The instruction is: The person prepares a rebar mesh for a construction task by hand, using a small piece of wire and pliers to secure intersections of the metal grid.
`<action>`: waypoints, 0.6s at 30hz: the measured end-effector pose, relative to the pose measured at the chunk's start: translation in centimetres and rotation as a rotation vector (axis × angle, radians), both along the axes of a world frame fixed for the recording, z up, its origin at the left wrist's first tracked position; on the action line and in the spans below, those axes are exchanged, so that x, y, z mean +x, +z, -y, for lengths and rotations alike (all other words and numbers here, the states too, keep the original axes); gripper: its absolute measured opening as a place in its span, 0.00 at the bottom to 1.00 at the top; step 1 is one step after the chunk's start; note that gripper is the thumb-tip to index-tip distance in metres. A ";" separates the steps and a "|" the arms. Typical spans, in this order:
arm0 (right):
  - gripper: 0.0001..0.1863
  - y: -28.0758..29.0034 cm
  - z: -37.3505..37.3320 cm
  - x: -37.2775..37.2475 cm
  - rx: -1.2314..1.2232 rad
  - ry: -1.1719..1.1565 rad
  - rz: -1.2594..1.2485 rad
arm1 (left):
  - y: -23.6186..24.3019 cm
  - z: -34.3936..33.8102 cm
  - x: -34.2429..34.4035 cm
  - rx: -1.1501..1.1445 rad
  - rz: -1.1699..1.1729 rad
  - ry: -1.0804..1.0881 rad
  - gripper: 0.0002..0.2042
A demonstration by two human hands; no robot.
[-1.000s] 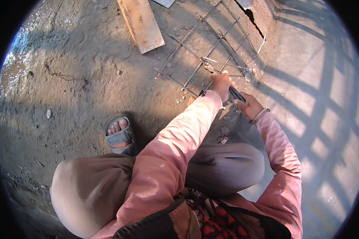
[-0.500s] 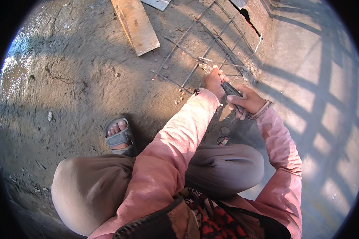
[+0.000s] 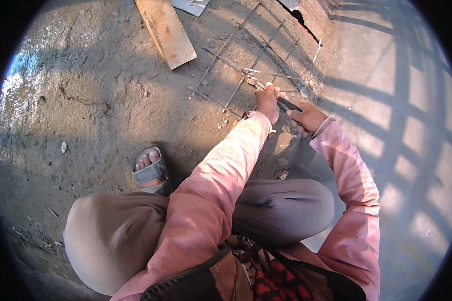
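My right hand (image 3: pixel 309 118) is closed round the rear of a dark-handled tool (image 3: pixel 288 104), which looks like pliers or a cutter. Farther forward, my left hand (image 3: pixel 267 104) is wrapped round the same tool, and its fingers hide much of it. Just past the left fingertips, a pale, rough piece (image 3: pixel 254 82) meets the wire grid; whether it is the tool's head I cannot tell. The grid of thin metal rods (image 3: pixel 231 95) lies on the dirt, with a loose light wire (image 3: pixel 273 73) across it.
A wooden plank (image 3: pixel 168 35) lies left of the grid, beside a grey flat sheet (image 3: pixel 192 5). Smooth concrete (image 3: pixel 371 115) with grid-like shadows spreads to the right. My sandalled foot (image 3: pixel 149 168) rests on the uneven dirt. A thin twisted wire (image 3: pixel 80 99) lies at left.
The view has shifted slightly, so the grid and plank sit a little farther left. My right hand has moved slightly up and left; both hands keep hold of the tool.
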State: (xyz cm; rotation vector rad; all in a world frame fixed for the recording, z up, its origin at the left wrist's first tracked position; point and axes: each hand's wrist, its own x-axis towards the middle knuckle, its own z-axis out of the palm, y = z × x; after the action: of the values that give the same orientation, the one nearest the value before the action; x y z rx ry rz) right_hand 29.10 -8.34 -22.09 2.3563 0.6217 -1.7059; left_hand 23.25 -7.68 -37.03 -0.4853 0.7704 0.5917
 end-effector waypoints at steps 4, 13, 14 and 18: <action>0.21 -2.5 5.3 1.3 0.469 0.715 0.279 | -0.3 0.8 -0.9 0.115 0.054 -0.136 0.14; 0.15 -1.5 4.3 -3.0 0.314 0.965 0.529 | -1.9 -0.1 -3.4 0.370 0.044 -0.420 0.18; 0.14 -0.6 3.0 -3.4 0.333 0.865 0.469 | -2.0 0.1 -3.1 0.346 0.047 -0.355 0.18; 0.14 0.1 2.3 -2.7 0.227 0.933 0.508 | -0.5 1.5 -1.7 0.149 -0.044 -0.140 0.20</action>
State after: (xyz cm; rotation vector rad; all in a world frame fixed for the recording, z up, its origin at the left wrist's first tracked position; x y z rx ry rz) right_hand 26.42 -10.63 -21.97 1.9484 1.5207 -0.6377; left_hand 21.58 -9.18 -37.51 -0.2796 0.7886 0.5260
